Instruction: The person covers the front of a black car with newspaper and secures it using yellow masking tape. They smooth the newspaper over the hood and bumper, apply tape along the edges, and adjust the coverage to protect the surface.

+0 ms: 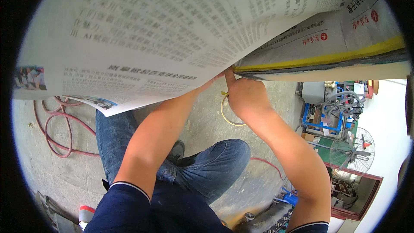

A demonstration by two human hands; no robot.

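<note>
A large sheet of newspaper (145, 38) spreads across the top of the view, its lower edge loose and curling. My left hand (212, 82) is at that edge; its fingers are mostly hidden by the paper. My right hand (249, 94) has curled fingers, with one finger extended up against the spot where the paper meets a pale panel edge (339, 71). Along that edge runs a strip of yellow tape (323, 60), bordering more newspaper (349, 26). Partly behind my right hand shows a thin yellowish ring (223, 114) with a short yellow tail; whether the hand holds it is unclear.
A red hose (69, 116) lies coiled on the concrete floor (64, 178) at left. To the right are a pedestal fan (354, 150), a blue-framed cart (323, 121) and grey coiled hoses (344, 106). A dark cylindrical tank (262, 218) sits near the bottom, beside my knee.
</note>
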